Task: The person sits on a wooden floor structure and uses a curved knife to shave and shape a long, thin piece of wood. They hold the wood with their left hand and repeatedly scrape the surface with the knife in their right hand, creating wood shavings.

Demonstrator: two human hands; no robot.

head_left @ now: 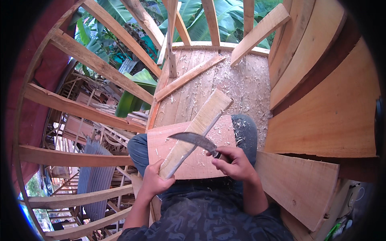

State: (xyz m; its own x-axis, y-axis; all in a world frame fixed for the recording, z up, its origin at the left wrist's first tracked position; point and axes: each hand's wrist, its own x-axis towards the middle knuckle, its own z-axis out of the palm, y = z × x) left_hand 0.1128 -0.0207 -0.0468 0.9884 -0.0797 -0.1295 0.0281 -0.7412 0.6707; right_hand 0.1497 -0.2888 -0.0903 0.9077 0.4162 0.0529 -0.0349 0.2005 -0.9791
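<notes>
A pale length of wood (201,120) slants up and to the right from my left hand (156,180), whose fingers are closed round its near end. My right hand (235,164) grips the dark handle of a curved knife (195,140). The blade lies across the wood in this view, its tip pointing left; whether it touches cannot be made out. Beneath both, a flat reddish board (161,142) rests over my lap, with shavings scattered on it. The far end of the wood reaches past that board, over the plank floor.
Curled shavings cover the plank floor (249,92) ahead. Wooden railing bars (80,105) line the left, with stacked timber and a corrugated sheet (94,176) beyond. Wide boards (329,108) lean on the right. A loose batten (191,78) lies on the floor; a thicker piece (261,34) slants at the back.
</notes>
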